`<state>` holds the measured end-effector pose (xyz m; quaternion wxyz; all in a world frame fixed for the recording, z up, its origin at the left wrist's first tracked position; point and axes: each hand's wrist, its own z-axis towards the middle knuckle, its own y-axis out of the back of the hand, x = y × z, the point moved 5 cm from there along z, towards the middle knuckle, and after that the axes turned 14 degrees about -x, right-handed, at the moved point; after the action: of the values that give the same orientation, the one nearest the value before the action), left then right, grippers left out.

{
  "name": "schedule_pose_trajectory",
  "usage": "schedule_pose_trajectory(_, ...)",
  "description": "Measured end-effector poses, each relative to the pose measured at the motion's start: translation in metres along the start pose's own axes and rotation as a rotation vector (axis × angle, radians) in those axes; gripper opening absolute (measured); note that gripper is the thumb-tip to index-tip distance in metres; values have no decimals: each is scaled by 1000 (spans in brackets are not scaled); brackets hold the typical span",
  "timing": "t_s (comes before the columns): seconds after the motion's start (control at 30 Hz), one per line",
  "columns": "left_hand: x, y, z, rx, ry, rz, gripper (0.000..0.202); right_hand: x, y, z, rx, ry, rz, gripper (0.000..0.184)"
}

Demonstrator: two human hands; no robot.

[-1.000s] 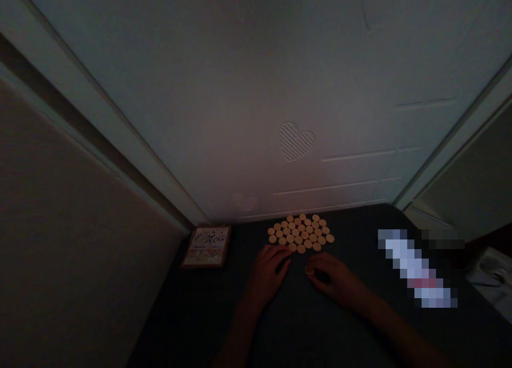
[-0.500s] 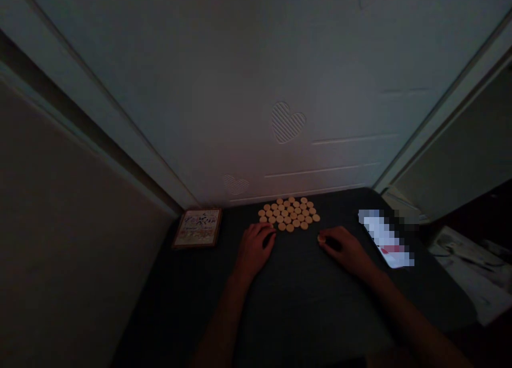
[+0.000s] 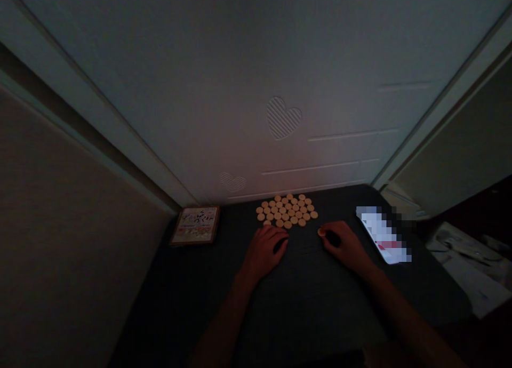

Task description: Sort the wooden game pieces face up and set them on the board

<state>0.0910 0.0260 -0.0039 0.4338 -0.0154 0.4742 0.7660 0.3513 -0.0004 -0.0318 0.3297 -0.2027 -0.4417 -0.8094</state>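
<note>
A cluster of round, pale wooden pieces [image 3: 286, 210] lies flat near the back of the dark table, packed close in rows. At its front edge is my left hand [image 3: 266, 250], fingers curled and thumb tip brought against the index fingertip; whether anything sits in that pinch cannot be made out. To the right of the cluster, my right hand [image 3: 344, 245] pinches one round wooden piece [image 3: 321, 232] between thumb and fingers, apart from the others. The markings on the pieces are too dim to read.
A flat square box [image 3: 196, 225] with a printed lid lies at the table's back left. On the right a lit phone [image 3: 382, 234] lies on the dark table [image 3: 312, 304]. Behind rises a pale panel [image 3: 224, 117] with embossed hearts. Papers [image 3: 472, 272] are beyond the right edge.
My left hand has moved right along the front of the cluster, uncovering a piece at its front left. My right hand keeps its piece and has shifted little. The whole view has tilted slightly.
</note>
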Motion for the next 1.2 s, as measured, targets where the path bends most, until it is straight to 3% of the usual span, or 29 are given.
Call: schedule_pose_trajectory(1.2,4,-4,-4,-8,26,43,19,2,2,3,-41,-47,-53,25)
